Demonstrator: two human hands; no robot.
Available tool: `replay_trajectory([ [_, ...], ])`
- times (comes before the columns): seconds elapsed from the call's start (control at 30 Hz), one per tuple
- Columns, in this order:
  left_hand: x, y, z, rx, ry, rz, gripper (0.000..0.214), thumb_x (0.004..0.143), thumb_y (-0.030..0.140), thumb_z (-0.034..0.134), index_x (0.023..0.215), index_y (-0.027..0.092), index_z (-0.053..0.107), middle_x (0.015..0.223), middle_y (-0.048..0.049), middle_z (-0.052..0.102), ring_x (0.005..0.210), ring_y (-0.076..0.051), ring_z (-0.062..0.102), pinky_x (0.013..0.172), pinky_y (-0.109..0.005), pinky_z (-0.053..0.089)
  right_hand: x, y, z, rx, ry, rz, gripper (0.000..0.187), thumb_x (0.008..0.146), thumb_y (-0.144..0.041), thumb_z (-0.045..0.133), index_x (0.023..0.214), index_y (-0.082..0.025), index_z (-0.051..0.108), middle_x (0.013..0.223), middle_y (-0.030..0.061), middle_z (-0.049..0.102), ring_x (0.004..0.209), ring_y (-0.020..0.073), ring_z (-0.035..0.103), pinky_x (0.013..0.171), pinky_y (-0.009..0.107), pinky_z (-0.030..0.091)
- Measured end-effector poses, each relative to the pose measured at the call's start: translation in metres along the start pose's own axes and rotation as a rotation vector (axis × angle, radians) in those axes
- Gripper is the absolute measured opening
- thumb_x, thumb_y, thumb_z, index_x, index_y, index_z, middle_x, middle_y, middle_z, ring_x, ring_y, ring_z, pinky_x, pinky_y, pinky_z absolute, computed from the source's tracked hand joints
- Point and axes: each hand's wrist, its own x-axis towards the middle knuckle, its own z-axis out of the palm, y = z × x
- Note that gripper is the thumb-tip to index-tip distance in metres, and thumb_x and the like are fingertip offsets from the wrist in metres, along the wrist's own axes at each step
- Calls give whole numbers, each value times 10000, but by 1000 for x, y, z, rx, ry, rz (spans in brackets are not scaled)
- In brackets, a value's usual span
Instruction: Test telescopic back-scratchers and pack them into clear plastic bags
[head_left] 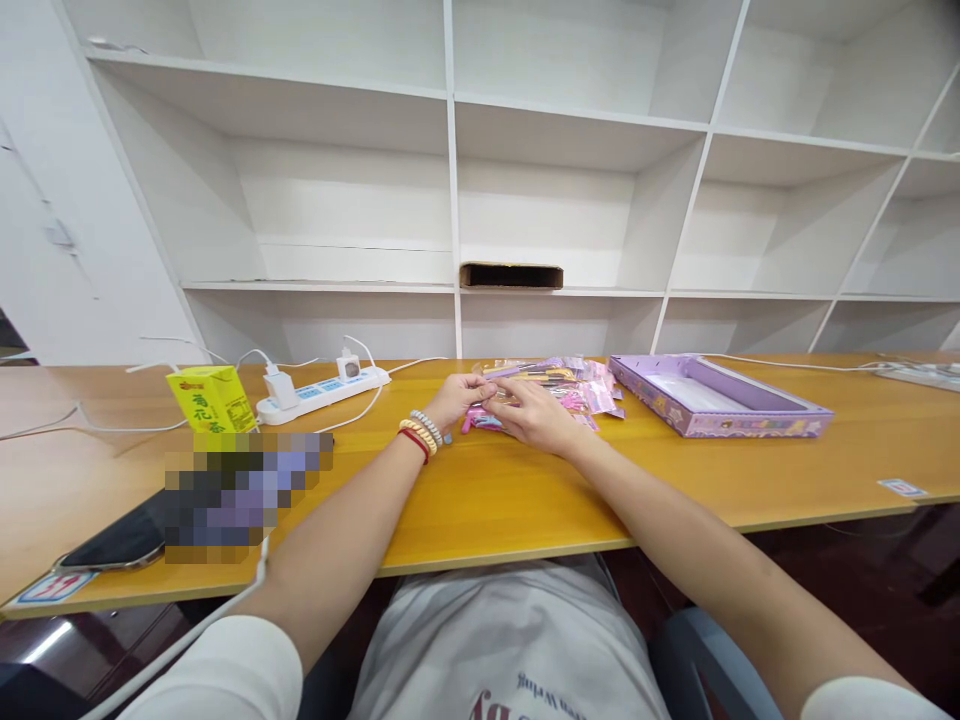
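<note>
Head view, left hand: the left hand [459, 393] rests on the orange-brown wooden table [487, 500], its fingers curled in and pinched on a small pink plastic packet [480, 421].
Left wrist: beaded bracelets in white, yellow and red [420, 433] sit stacked around it.
Right hand: the right hand [537, 414] lies palm down just beside the left, and its fingertips meet the left's over the same small pink plastic packet. It seems to grip the packet too, though the fingers hide the contact.
Packet's place: on the table, under and between the two hands, towards the far side of the tabletop.
Heap: a loose heap of pink and purple plastic-wrapped packets [581, 383] lies just behind the right hand.
Box: a flat lilac cardboard box with an open tray top [750, 422] lies to the right of the heap, near it.
Left side: a yellow drink carton [214, 398] stands upright, and a white power strip with plugs and white cables [322, 392] lies just to its right.
Near edge: a black smartphone [112, 545] lies flat near the table's front left edge.
Background: white open-fronted shelving [450, 200] stands along the table's far edge.
</note>
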Motion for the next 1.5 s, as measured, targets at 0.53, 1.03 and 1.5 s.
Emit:
replay_trajectory([
  [0.53,9,-8,-3,87,422,-6,281,736,350,610,915,158,511,656,17,577,465,-74,515,446,-197,385,-5,23,5,0,-3,46,281,908,-262,408,1085,-237,624,1168,117,561,1009,208,543,842,369,459],
  [1.03,13,-22,5,435,593,136,213,796,374,500,880,185,554,743,-9,615,625,-121,568,619,-253,444,4,119,86,-146,-493,368,371,900,-435,394,1108,-283,660,1250,112,503,1099,273,475,915,400,353],
  [1.5,8,-18,1,727,530,121,163,799,335,494,792,185,558,771,-20,635,726,-141,576,686,-263,432,1,98,23,-76,-409,534,354,880,-403,405,1081,-272,665,1340,83,453,1194,300,354,935,463,295],
])
